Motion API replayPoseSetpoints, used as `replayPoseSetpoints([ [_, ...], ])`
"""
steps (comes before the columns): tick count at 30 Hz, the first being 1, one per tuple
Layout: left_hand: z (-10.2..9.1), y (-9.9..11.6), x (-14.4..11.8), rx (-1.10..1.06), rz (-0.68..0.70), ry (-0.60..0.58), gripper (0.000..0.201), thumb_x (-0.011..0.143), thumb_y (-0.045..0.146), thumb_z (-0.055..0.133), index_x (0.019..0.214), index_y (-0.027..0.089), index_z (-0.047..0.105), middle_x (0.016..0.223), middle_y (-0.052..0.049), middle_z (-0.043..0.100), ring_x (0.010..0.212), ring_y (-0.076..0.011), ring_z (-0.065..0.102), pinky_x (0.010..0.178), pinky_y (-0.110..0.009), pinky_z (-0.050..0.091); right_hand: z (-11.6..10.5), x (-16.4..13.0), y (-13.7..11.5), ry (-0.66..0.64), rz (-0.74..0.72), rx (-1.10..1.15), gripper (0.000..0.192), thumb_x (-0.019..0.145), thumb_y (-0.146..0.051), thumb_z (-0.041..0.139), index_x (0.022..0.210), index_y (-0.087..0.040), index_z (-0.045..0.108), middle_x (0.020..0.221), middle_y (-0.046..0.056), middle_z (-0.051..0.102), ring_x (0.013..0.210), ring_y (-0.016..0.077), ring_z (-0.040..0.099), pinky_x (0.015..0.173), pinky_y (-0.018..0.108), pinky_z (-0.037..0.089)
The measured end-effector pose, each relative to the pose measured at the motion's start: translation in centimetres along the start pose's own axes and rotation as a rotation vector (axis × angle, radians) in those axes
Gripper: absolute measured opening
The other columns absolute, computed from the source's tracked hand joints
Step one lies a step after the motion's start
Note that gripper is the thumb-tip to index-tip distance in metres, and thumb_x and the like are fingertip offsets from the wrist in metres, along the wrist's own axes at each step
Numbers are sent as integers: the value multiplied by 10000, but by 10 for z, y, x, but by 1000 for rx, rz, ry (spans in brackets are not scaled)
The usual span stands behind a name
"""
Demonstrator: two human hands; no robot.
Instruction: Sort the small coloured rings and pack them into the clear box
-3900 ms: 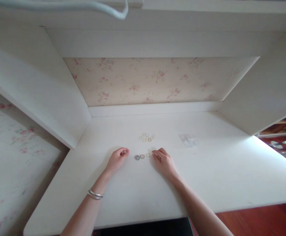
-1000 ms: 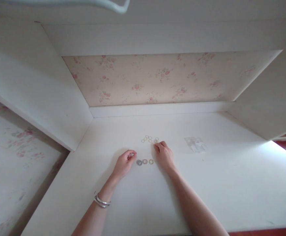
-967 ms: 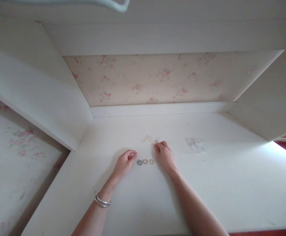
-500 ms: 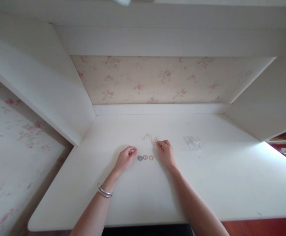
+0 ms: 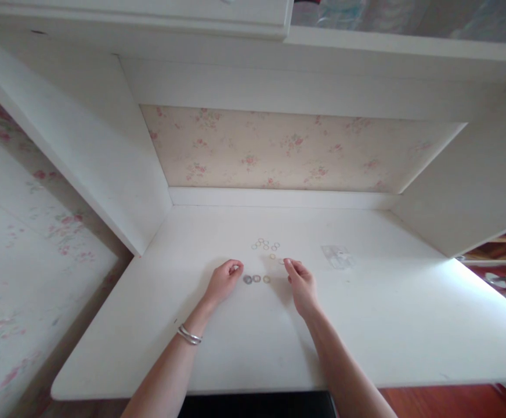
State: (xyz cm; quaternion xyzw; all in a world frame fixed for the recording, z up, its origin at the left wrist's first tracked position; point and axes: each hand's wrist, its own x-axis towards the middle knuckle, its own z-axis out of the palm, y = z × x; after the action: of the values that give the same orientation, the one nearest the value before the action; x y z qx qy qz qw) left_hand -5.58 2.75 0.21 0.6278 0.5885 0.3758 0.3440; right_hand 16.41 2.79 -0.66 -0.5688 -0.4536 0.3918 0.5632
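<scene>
My right hand pinches a small thin ring at its fingertips, just above the white desk. Below and between the hands lie a dark grey ring pile, a pinkish-silver ring pile and a gold ring pile, side by side in a row. Beyond them is a loose cluster of several thin rings, with a single gold ring nearer to me. My left hand rests on the desk left of the row, fingers curled together; whatever they might hold is hidden.
A clear plastic bag lies flat on the white desk to the right. White side panels and a floral back wall enclose the desk. Overhead runs a shelf with plastic-wrapped items. Metal objects show at the far right.
My right hand has lifted slightly right and toward me with a thin ring, uncovering the single gold ring. The left hand stays put. The view has tilted up a little.
</scene>
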Motion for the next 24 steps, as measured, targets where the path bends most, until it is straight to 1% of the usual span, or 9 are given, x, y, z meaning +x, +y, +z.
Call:
replayPoseSetpoints([
  [3,-1,0,-1,-12,-1,-7,309,818,424,467,908,183,638,573,42,494,526,-111,436,511,-210,309,8,-7,0,-89,-223,-266,283,823,-467,546,821,-229,699,812,25,598,745,148,531,696,280,398],
  [7,-2,0,-1,-25,5,-17,310,819,415,465,919,176,634,583,39,504,524,-109,437,505,-207,310,20,-14,1,-257,-497,-553,238,886,-373,493,864,-249,695,820,35,596,806,170,527,758,305,376],
  [10,-2,-1,-2,-19,22,-17,297,822,405,468,909,176,637,584,40,504,527,-107,442,512,-206,319,24,-18,0,-329,-622,-729,217,902,-337,485,893,-276,694,813,29,600,796,168,518,759,308,346],
  [13,-2,-3,-1,-14,34,-12,278,823,391,476,901,179,638,583,42,502,532,-104,448,515,-204,320,24,-20,-1,-368,-667,-826,216,913,-315,476,916,-282,689,827,31,603,794,163,513,752,304,329],
  [17,-1,-6,-1,-10,32,-12,274,826,388,478,912,182,636,584,40,511,532,-105,456,512,-204,322,22,-22,-3,-410,-677,-897,207,915,-292,474,949,-294,679,854,31,598,803,161,509,754,302,319],
  [24,0,-8,0,-14,51,-14,279,830,389,477,920,175,633,599,33,521,543,-107,465,519,-204,335,24,-25,-2,-395,-679,-938,166,892,-288,511,949,-275,666,866,33,588,806,165,505,747,295,323],
])
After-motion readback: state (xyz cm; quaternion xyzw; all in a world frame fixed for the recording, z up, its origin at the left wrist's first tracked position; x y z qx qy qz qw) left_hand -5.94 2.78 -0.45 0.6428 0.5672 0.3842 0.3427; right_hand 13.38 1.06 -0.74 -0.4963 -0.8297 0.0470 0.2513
